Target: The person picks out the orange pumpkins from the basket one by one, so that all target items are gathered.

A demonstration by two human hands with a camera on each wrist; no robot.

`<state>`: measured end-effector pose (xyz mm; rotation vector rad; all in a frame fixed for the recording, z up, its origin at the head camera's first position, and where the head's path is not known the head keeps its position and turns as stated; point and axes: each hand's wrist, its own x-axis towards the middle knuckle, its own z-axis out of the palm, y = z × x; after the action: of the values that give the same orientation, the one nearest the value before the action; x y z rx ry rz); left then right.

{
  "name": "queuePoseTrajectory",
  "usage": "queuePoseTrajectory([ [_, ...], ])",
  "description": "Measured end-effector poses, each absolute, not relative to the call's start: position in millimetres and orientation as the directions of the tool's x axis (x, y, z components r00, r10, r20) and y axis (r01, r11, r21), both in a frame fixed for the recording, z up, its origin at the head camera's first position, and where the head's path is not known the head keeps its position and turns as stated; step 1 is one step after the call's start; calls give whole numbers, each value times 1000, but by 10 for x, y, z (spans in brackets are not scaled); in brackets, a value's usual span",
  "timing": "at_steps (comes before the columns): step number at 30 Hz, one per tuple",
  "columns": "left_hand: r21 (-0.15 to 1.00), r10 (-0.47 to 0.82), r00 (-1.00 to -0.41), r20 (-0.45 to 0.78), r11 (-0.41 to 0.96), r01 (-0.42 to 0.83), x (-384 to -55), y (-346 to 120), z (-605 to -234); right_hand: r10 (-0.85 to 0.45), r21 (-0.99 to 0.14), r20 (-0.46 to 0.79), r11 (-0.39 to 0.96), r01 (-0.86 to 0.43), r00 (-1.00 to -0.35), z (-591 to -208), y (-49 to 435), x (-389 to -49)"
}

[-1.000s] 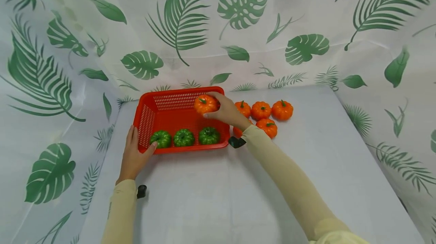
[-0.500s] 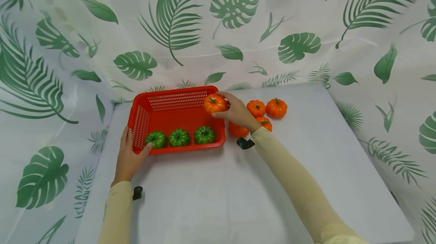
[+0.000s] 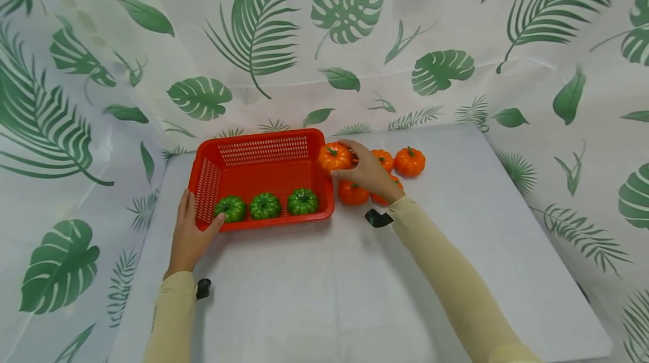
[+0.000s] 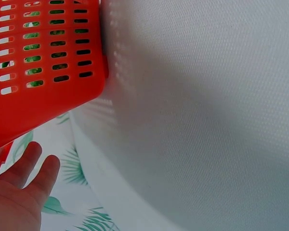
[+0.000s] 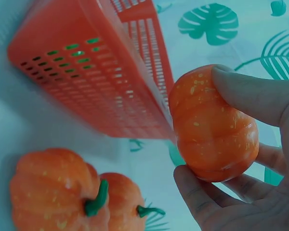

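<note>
My right hand (image 3: 366, 168) holds a small orange pumpkin (image 3: 334, 157) just off the basket's right rim, thumb and fingers on opposite sides of it. In the right wrist view the pumpkin (image 5: 212, 125) hangs in the grasp beside the basket wall. My left hand (image 3: 191, 236) rests at the front left corner of the red plastic basket (image 3: 263, 136). Its thumb lies over the rim, and its fingers (image 4: 43, 178) extend straight along the outside. Three green pumpkins (image 3: 265, 205) stand in a row along the basket's front side.
Several orange pumpkins (image 3: 409, 161) sit on the white table (image 3: 284, 295) right of the basket, partly hidden by my right hand. A leaf-patterned curtain (image 3: 284, 41) rises behind the table and along both sides.
My right hand has carried the orange pumpkin rightward, from over the basket's inside to its right rim. The view has shifted slightly; my left hand stays at the basket corner.
</note>
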<state>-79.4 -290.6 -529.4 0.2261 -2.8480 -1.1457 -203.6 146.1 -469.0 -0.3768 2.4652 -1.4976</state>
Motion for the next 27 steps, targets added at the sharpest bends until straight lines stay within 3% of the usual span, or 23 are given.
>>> queuePoseTrajectory([
  [27, 688, -169, -986, -1, 715, -123, -788, -2888, -5287, -218, -867, -64, 496, -54, -974, -4769, 2060, -1916],
])
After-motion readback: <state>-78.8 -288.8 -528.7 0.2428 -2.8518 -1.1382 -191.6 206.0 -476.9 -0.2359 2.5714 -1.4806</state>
